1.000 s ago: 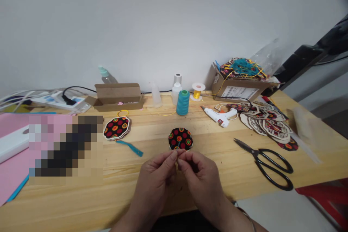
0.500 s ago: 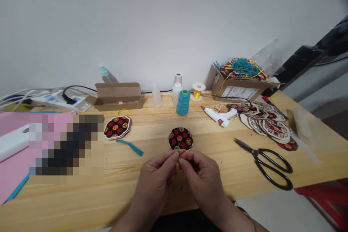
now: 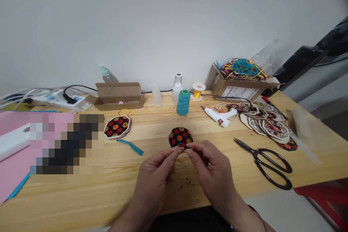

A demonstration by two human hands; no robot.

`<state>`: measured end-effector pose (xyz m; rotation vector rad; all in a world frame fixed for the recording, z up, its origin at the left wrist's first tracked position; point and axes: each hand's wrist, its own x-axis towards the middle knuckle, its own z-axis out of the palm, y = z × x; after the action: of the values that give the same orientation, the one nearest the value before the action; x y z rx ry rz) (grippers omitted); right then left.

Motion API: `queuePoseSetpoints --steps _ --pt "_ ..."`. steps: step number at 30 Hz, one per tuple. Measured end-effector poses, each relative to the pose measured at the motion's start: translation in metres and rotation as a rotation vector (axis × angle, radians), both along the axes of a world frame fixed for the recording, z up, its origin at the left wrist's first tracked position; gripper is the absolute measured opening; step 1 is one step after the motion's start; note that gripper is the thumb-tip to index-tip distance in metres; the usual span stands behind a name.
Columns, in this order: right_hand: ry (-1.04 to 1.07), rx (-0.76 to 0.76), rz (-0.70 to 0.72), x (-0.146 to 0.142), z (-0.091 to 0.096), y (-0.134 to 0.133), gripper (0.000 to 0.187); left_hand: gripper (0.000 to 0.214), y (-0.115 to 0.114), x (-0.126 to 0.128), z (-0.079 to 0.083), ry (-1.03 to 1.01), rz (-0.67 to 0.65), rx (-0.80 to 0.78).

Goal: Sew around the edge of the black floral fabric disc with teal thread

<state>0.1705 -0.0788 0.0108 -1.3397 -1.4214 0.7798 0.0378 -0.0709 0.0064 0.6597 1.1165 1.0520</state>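
Note:
Both my hands are low over the wooden table (image 3: 81,195), close to the near edge. My left hand (image 3: 159,174) pinches something thin and blue between thumb and forefinger; I cannot make out what it is. My right hand (image 3: 210,172) is also pinched, its fingertips a little to the right of the left hand's, and what it holds is too small to see. Just beyond the fingertips lies a round black fabric piece with red and yellow dots (image 3: 180,137).
A stack of similar dotted pieces (image 3: 117,127) and a blue strip (image 3: 130,147) lie to the left. Behind are a teal thread spool (image 3: 183,102), a yellow spool (image 3: 198,91), a glue gun (image 3: 220,116) and cardboard boxes (image 3: 116,96). Black scissors (image 3: 268,163) and patterned cut-outs (image 3: 268,123) lie right.
My two hands have drawn slightly apart, the right one shifting right and a little farther from me. Nothing on the table has moved.

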Motion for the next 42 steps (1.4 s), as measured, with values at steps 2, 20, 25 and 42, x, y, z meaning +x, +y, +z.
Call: queuePoseSetpoints --steps 2,20,25,42 --pt "0.012 -0.035 0.008 0.005 0.003 0.005 0.012 0.022 -0.001 0.0 0.0 0.045 -0.018 0.025" --pt "0.511 -0.39 0.117 0.01 0.009 0.013 0.009 0.013 -0.004 -0.003 0.002 0.483 -0.224 0.335" --pt "0.793 -0.365 0.273 0.018 0.02 0.009 0.011 0.016 -0.003 -0.003 0.001 0.536 -0.27 0.49" --pt "0.505 -0.096 0.128 0.026 0.033 0.009 0.007 0.032 -0.011 -0.016 0.028 0.384 -0.456 0.098"
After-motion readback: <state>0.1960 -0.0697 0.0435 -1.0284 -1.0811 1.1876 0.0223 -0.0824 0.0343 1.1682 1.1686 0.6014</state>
